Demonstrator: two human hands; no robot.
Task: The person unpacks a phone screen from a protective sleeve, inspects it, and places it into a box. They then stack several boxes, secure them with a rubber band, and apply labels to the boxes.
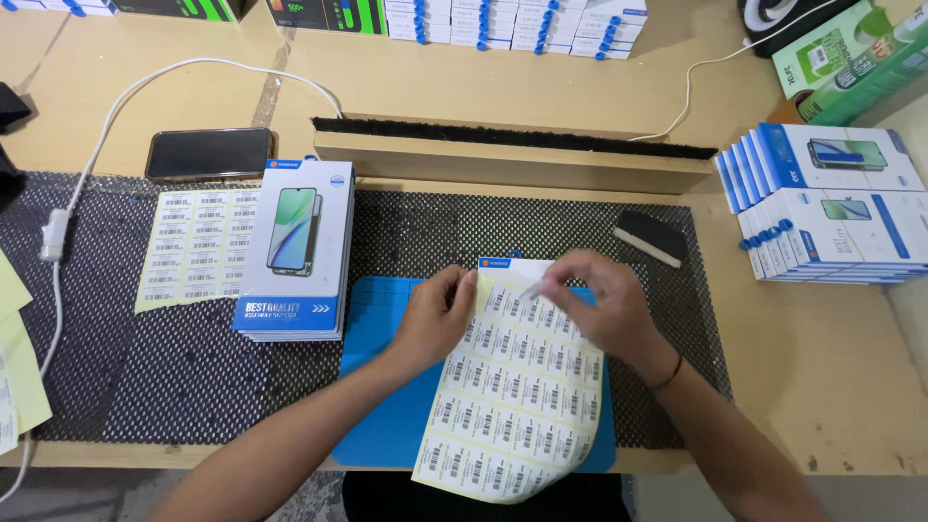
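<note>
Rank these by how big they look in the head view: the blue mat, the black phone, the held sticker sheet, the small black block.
1. blue mat, partly covered
2. sticker sheet, held nearer the camera, so maybe flattered
3. black phone
4. small black block

Both hands, left hand (435,319) and right hand (599,304), hold a barcode label sheet (517,391) over a blue mat (387,425).

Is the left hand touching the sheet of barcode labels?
Touching. The head view shows the left hand pinching the upper left edge of the label sheet.
</note>
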